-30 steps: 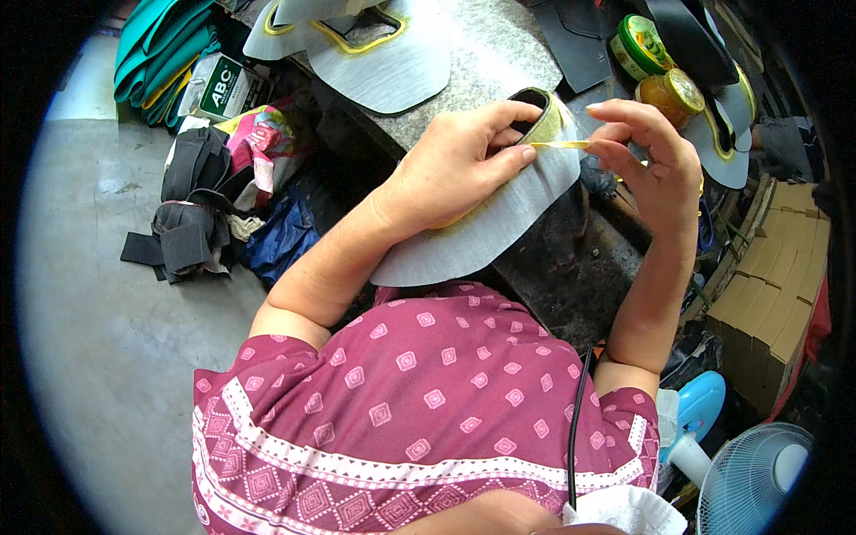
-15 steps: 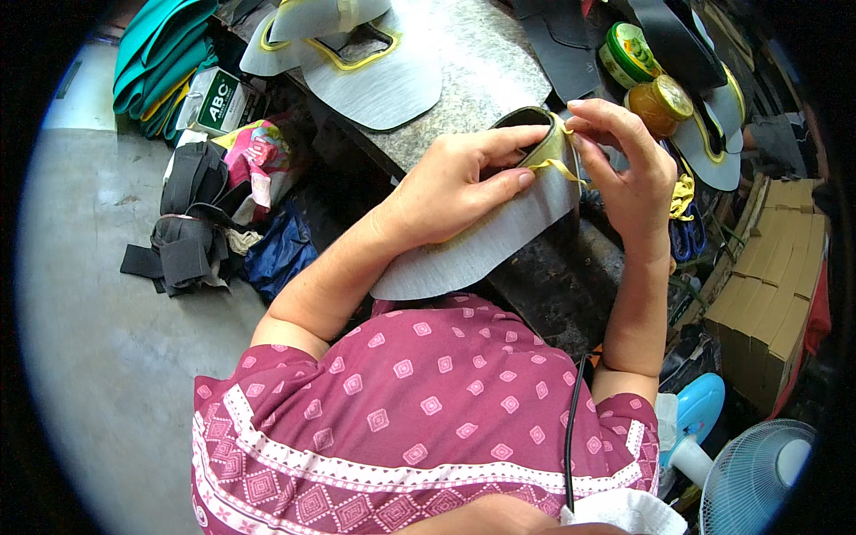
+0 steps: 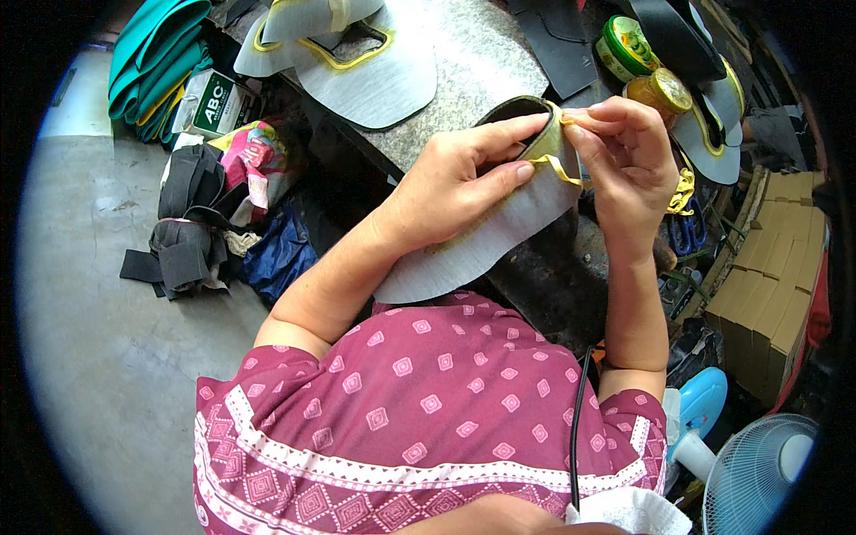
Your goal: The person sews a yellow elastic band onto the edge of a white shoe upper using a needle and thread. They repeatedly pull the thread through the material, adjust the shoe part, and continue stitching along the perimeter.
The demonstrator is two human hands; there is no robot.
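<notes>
My left hand (image 3: 450, 183) grips a grey shoe upper (image 3: 486, 254), its thumb on the outer face and its index finger at the dark opening. Yellowish adhesive stains run along the opening's rim. A thin yellow strip (image 3: 560, 168) hangs in a loop from that rim. At the rim's right end, the thumb and fingertips of my right hand (image 3: 629, 169) pinch together on the strip against the edge. The exact fold of the strip under those fingertips is hidden. Further off, similar grey pieces (image 3: 379, 85) with yellow-edged openings lie on the worktop.
The stone-like worktop (image 3: 477, 53) is ahead. To its right stand a green tub (image 3: 624, 49), a yellow-lidded jar (image 3: 660, 94) and more grey pieces (image 3: 709, 147). Cartons (image 3: 771, 267) and a fan (image 3: 758, 473) are at my right. Dark fabric scraps (image 3: 187, 254) lie on the left.
My right hand's fingers have curled in and closed at the rim, where they were spread wider before. The left hand keeps its hold on the upper, almost unmoved.
</notes>
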